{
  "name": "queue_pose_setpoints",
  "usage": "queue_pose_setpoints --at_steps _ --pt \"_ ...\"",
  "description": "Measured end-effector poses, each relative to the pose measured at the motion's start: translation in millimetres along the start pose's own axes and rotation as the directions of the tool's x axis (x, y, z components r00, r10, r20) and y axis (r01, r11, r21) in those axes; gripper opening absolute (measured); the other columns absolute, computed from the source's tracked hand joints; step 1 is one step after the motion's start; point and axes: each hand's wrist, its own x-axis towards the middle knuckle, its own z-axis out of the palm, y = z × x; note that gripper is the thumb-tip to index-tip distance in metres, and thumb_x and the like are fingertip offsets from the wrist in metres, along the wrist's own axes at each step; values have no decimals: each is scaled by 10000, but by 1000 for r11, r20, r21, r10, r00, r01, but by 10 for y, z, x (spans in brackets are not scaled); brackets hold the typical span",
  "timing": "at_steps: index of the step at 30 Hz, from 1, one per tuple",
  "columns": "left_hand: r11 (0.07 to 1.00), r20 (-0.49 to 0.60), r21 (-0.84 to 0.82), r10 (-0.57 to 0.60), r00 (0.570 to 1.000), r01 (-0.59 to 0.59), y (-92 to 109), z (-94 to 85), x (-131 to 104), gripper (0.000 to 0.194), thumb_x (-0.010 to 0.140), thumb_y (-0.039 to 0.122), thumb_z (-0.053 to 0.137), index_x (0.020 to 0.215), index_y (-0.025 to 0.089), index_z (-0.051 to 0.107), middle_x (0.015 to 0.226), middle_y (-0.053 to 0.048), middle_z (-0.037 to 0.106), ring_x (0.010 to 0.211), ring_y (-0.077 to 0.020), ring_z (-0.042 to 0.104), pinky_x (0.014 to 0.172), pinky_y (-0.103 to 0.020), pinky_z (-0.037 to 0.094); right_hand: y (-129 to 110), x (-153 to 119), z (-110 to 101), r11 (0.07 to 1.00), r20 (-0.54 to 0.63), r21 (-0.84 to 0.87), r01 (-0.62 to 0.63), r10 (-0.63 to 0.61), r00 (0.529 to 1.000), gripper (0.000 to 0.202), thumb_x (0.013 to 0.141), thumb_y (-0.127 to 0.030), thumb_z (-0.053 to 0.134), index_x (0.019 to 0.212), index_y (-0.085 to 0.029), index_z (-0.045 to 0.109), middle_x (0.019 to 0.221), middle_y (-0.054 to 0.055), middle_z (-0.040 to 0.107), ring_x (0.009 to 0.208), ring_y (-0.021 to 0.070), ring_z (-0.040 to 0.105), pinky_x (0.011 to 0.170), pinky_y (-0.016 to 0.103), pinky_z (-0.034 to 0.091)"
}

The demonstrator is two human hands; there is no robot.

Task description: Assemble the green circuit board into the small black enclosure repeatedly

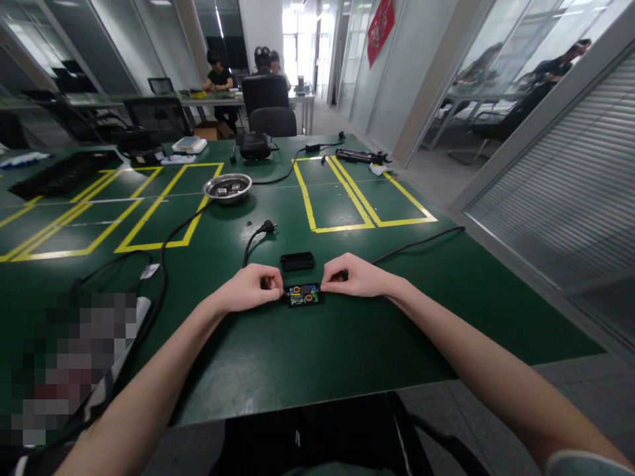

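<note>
An opened power adapter (pixel 304 296) lies on the green table in front of me, its circuit board with ring-shaped coils showing in the black lower shell. My left hand (pixel 254 288) is closed in a pinch at its left end, where the cord of a black power plug (pixel 268 227) runs in behind the fingers. At the right end my right hand (pixel 351 276) pinches the black cable (pixel 417 244), which stretches away to the right. The fingers hide the exact grip points. Just beyond the adapter rests its loose black cover (pixel 297 262), touched by neither hand.
A metal bowl (pixel 227 188) with small metal parts stands farther back. Yellow tape outlines (pixel 342 229) mark the green table (pixel 377 357). A black tripod-like tool (pixel 362 156) lies at the far right, a black tray (pixel 64 173) far left. People sit at another table beyond.
</note>
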Motion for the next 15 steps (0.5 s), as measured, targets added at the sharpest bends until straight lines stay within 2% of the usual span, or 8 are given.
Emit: queue_pose_setpoints --at_steps 3,8,12,15 --pt "999 12 18 28 1000 -28 25 -6 -4 201 756 354 631 674 171 612 596 42 518 573 -110 443 564 -223 347 -17 -5 2 995 36 77 -58 55 998 292 900 -407 703 771 -151 760 753 42 704 674 144 611 656 272 472" --pt "999 45 32 32 998 -34 12 -8 1 220 782 368 637 687 171 605 558 56 476 539 -104 422 539 -221 324 -14 0 19 978 44 107 -178 174 984 303 865 -427 736 765 -141 750 686 14 666 608 120 542 594 250 413" --pt "998 60 43 36 998 -39 -6 1 6 226 787 365 633 675 175 586 544 61 467 523 -99 415 530 -219 317 5 18 48 990 44 18 -140 139 989 387 933 -444 655 685 -148 680 596 -31 542 567 101 447 571 241 335" --pt "997 51 65 38 998 -41 2 9 8 215 790 359 625 683 174 601 538 66 462 514 -96 402 527 -220 315 45 31 80 995 25 -48 -88 89 996 382 943 -459 657 717 -153 692 621 -22 571 578 109 466 584 245 332"
